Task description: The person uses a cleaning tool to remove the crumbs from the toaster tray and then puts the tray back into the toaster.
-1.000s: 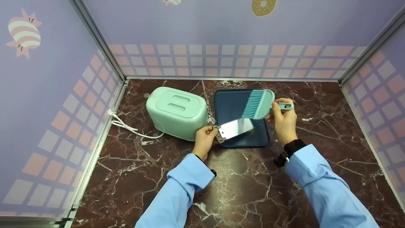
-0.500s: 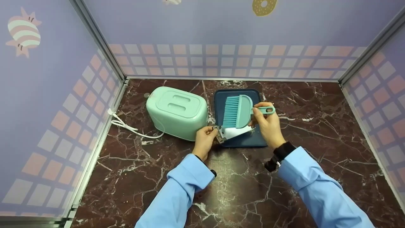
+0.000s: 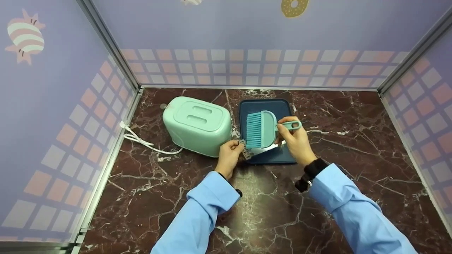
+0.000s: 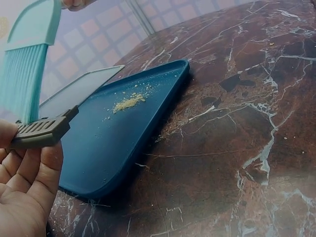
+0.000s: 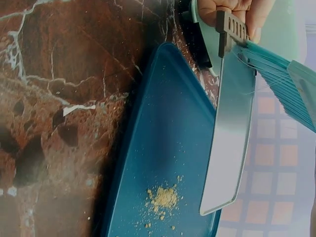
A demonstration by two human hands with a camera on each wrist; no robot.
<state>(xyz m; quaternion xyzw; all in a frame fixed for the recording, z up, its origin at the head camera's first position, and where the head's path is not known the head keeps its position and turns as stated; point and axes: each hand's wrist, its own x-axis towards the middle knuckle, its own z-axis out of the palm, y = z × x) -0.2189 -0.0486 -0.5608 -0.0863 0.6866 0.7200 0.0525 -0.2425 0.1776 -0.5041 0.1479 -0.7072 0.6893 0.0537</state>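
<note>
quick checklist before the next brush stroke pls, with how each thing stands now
1. Metal plate held firmly: cannot tell how firmly, though the left hand pinches its slotted brown end.
2. Brush in the right hand: ok.
3. Plate's far end over the blue tray: ok in the head view.
4. Crumb pile inside the tray: ok.
5. Plate clean under the bristles: cannot tell, hidden.
6. Brush apart from the toaster: ok.

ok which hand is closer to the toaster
The left hand, close beside the toaster and pinching the plate by its end; the right hand, farther off, grips the brush.
</note>
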